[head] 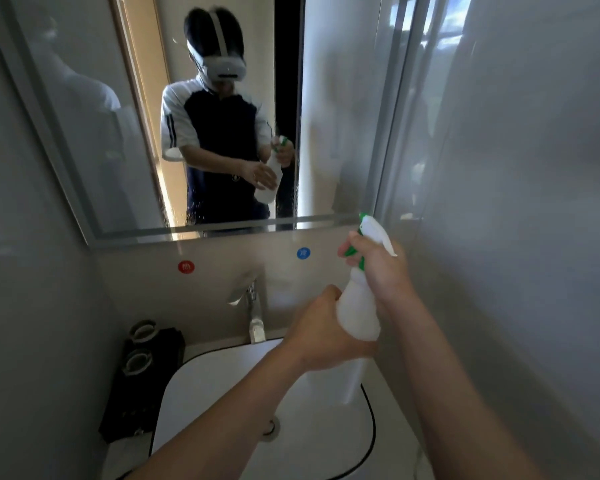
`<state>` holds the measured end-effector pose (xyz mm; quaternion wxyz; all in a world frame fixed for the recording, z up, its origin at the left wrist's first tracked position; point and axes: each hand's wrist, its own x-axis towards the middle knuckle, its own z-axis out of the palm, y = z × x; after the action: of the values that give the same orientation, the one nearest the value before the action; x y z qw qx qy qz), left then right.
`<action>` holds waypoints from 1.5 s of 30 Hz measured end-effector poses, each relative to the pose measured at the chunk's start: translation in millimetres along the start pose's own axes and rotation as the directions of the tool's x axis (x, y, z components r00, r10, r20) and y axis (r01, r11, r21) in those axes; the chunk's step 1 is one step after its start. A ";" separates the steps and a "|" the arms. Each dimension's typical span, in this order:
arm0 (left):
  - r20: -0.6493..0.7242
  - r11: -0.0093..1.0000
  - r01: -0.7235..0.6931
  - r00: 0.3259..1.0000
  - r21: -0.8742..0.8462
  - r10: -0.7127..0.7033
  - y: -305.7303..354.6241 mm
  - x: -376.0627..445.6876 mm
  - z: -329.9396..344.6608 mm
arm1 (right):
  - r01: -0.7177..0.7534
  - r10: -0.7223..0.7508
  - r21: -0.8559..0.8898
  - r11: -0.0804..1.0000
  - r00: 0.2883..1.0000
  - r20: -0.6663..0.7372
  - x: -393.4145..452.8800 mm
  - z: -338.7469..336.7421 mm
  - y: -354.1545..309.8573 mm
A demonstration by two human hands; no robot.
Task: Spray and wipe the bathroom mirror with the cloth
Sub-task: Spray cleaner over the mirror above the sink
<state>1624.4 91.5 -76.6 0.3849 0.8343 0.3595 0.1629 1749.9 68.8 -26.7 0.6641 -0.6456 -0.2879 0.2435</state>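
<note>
A white spray bottle [358, 306] with a green trigger and nozzle is held upright over the sink, just below the mirror's lower right corner. My right hand [383, 268] grips its neck, fingers curled over the trigger. My left hand [321, 332] holds the bottle's body from the left and below. The bathroom mirror [222, 116] hangs on the wall ahead, with droplets on its lower part, and reflects a person holding the bottle. No cloth is in view.
A white sink [222, 386] lies below my arms, with a chrome faucet [253, 306] at its back. A black holder with two glasses [142, 368] stands left of the sink. Red and blue stickers mark the wall. A glass partition [413, 116] rises on the right.
</note>
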 end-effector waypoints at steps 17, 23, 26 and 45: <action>0.100 1.000 -0.002 0.995 0.007 0.001 -5.9 -7.5 22.9 | -0.127 0.136 0.198 0.972 0.990 -0.031 -11.4 -27.0 30.3; 0.152 0.997 -0.023 0.988 0.071 0.012 -1.9 -10.9 36.2 | -0.149 0.165 0.243 0.958 0.985 -0.049 -15.6 -38.4 40.6; 0.160 0.997 -0.032 0.987 0.073 0.020 1.7 -12.0 43.4 | -0.171 0.188 0.179 0.969 0.979 -0.083 -15.3 -43.4 41.9; 0.103 0.989 -0.064 0.993 0.135 0.051 12.3 -0.2 48.9 | 0.019 -0.009 0.139 0.990 0.997 -0.072 -3.3 -49.0 30.4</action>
<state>1657.0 60.2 -99.1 0.3389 0.8760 0.3261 0.1070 1783.1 32.8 -57.3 0.7193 -0.6036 -0.2508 0.2351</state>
